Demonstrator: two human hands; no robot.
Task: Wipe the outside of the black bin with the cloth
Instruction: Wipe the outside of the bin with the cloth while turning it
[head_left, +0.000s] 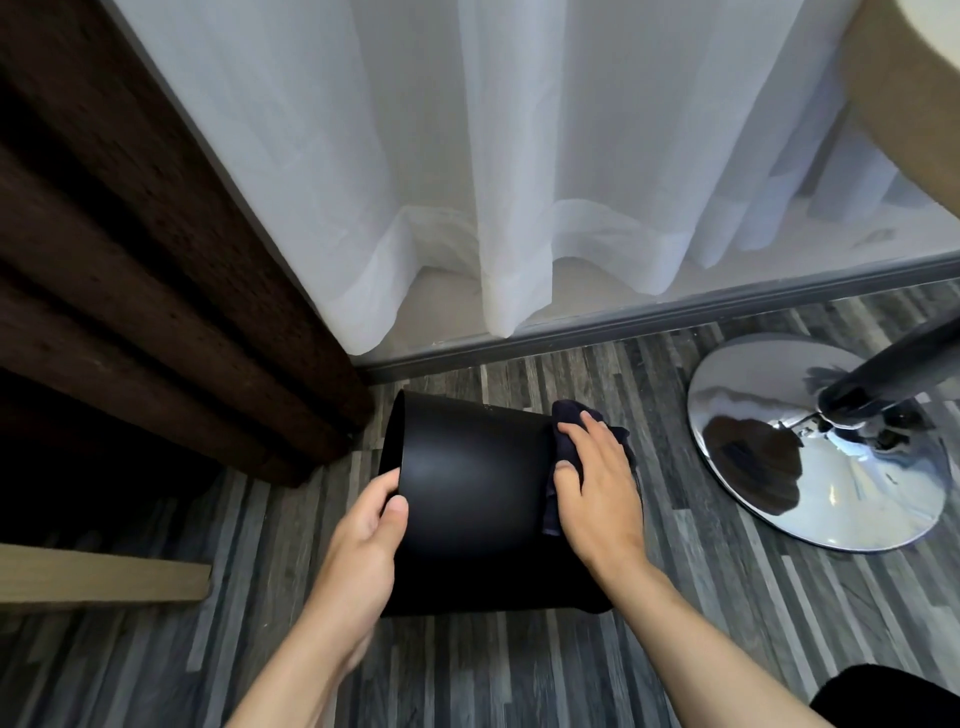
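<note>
The black bin (472, 499) lies tipped on its side above the grey wood-pattern floor, its open mouth facing left. My left hand (363, 551) grips the rim at the mouth, thumb on the outer wall and fingers hidden inside. My right hand (597, 488) lies flat on a dark blue cloth (563, 421), pressing it against the bin's right end near its base. Most of the cloth is hidden under the hand; folds show above and below the fingers.
A chrome round pedestal base (821, 447) with a dark column stands on the floor to the right. White sheer curtains (467, 182) hang behind, a dark brown curtain (130, 260) at left. A pale wooden board (104, 577) juts in at lower left.
</note>
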